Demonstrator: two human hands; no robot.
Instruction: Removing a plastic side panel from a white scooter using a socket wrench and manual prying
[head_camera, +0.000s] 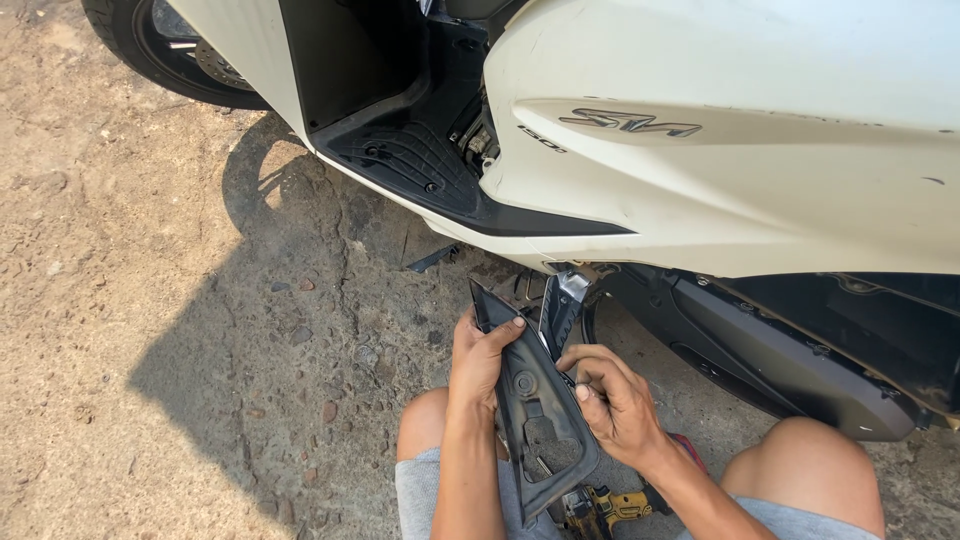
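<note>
While the left hand (483, 352) grips the black plastic panel (535, 410) (held near, below the white scooter (720, 170)) and right hand (612, 398) pinches its edge, careless flexing might snap a tab.

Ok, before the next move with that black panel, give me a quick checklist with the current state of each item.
1. Left hand gripping the black plastic scooter panel on its upper left edge: ok.
2. Right hand on the panel's right edge, fingers curled: ok; what the fingertips pinch: cannot tell.
3. Panel free of the white scooter body, held above the lap: ok.
4. Yellow and black power drill within reach, lying on the ground between the knees: ok.
5. Open black underside of the scooter exposed and unobstructed: ok.
6. Fasteners or clips all accounted for: cannot tell.
</note>
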